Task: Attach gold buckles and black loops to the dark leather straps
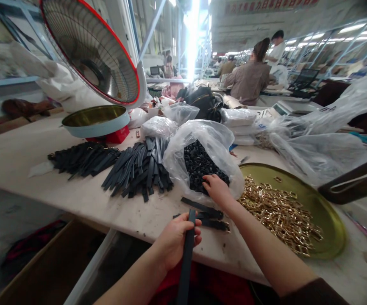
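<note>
Charcoal black was shown by the long strap, the piled straps and the small loops. The buckles were coloured shiny gold, the tray olive-gold. 2 colours were carried by the round tin: pale blue outside, gold inside. The fan was rimmed in red.

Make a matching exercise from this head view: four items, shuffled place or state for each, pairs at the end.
Column 1
1. left hand
2. right hand
3. gold metal buckles
4. fan

Column 2
A. at the mouth of an open plastic bag, fingers at the black loops
B. red-rimmed, at the upper left of the view
C. closed around a dark strap
D. heaped on the round tray

Pairs: 1-C, 2-A, 3-D, 4-B
</note>
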Demonstrator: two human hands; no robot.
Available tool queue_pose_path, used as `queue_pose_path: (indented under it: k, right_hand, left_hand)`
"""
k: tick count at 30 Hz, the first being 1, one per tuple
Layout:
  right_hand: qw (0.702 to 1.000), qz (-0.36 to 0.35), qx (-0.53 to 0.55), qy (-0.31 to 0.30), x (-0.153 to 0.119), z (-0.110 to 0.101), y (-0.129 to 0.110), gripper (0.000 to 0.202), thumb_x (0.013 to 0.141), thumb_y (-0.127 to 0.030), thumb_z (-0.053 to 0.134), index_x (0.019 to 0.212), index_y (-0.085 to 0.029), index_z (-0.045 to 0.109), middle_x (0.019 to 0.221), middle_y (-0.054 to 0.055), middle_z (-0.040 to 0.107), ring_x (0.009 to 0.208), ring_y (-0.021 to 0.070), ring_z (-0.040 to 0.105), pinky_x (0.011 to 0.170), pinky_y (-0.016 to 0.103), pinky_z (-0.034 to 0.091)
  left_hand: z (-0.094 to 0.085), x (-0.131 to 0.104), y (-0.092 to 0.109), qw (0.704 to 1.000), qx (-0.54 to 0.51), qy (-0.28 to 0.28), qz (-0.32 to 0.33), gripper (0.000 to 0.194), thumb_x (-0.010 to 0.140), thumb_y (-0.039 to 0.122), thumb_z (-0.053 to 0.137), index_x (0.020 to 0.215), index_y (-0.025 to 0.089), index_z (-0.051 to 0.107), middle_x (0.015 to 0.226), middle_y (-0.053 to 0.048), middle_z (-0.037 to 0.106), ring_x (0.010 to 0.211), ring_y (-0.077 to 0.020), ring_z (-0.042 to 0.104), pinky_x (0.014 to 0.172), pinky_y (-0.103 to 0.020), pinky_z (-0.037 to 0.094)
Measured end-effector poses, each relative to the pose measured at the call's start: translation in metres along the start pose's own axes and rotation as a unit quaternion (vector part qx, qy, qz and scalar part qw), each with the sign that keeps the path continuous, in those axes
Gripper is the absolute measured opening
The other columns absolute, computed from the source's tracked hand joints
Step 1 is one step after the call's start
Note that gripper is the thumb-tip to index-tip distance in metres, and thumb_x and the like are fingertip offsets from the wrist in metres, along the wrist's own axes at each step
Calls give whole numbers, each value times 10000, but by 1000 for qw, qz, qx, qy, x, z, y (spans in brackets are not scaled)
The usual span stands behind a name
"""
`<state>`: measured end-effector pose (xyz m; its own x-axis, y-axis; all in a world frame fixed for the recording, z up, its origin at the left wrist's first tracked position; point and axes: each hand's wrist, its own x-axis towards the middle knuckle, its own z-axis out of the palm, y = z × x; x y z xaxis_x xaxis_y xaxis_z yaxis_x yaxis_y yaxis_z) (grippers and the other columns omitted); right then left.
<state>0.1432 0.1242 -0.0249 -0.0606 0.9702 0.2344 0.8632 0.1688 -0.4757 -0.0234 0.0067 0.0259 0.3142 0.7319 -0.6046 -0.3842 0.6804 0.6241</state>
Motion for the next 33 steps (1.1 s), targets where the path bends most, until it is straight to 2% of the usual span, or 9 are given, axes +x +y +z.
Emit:
queue_pose_path:
  k: [6,12,14,16,18,20,22,27,33]
  right_hand:
    - [1000,7,6,-27,11,9,10,137,708,-160,582,844,-168,590,872,76,594,824,212,553,740,299,393]
    - [997,45,64,1,-4,-15,17,103,727,-262,575,771,-183,525,704,12,549,640,162,505,611,274,383]
    - [985,77,157,-12,-23,-25,13,183,727,-349,593,728,-192,501,620,-25,505,555,130,464,540,247,358]
    - [935,133,324,-52,-47,-31,7,255,711,-411,618,693,-196,483,569,-50,469,517,108,427,513,232,336]
    - [847,193,485,-100,-73,-35,-2,295,681,-429,661,659,-192,486,559,-53,478,513,95,417,521,228,331]
    - [771,239,578,-120,-96,-37,-10,314,655,-448,690,650,-183,522,597,-37,536,520,87,429,527,227,337]
    - [720,268,631,-109,-112,-40,-18,322,639,-467,704,666,-177,566,652,-19,585,520,80,445,514,221,342]
    - [660,284,691,-84,-126,-48,-25,291,616,-415,745,656,-159,614,674,2,629,509,66,477,485,195,371]
    - [579,329,741,-85,-133,-46,-24,271,569,-353,787,703,-160,652,696,-5,643,513,50,504,485,163,420]
  left_hand:
    - [-12,-4,-12,994,-68,-47,-78,295,630,-26,478,890,96,547,864,-54,545,687,-100,574,684,-249,485]
    - [-16,-2,-12,996,-37,-43,-73,246,725,64,516,955,149,532,833,-8,546,529,-33,496,474,-148,402]
    - [-13,0,-10,996,-32,-56,-65,217,768,122,513,982,160,515,787,7,538,487,-25,466,418,-130,347]
    - [-10,1,-9,997,-13,-59,-45,172,818,206,492,984,160,502,735,15,535,447,-24,437,387,-129,311]
    - [-6,1,-10,998,17,-60,-21,184,853,294,454,965,154,497,679,19,534,406,-28,403,369,-140,289]
    - [-4,1,-12,997,43,-68,-14,241,868,358,408,958,153,496,626,23,528,379,-37,371,363,-158,277]
    - [-2,0,-13,995,61,-81,-22,282,867,388,382,966,154,502,591,30,511,375,-45,345,368,-170,264]
    - [5,-8,-13,983,158,-95,26,314,823,402,434,964,147,550,628,33,495,464,-52,349,445,-182,246]
    - [10,-11,-14,942,314,-36,109,164,687,279,545,798,158,535,590,60,443,520,-79,357,507,-202,267]
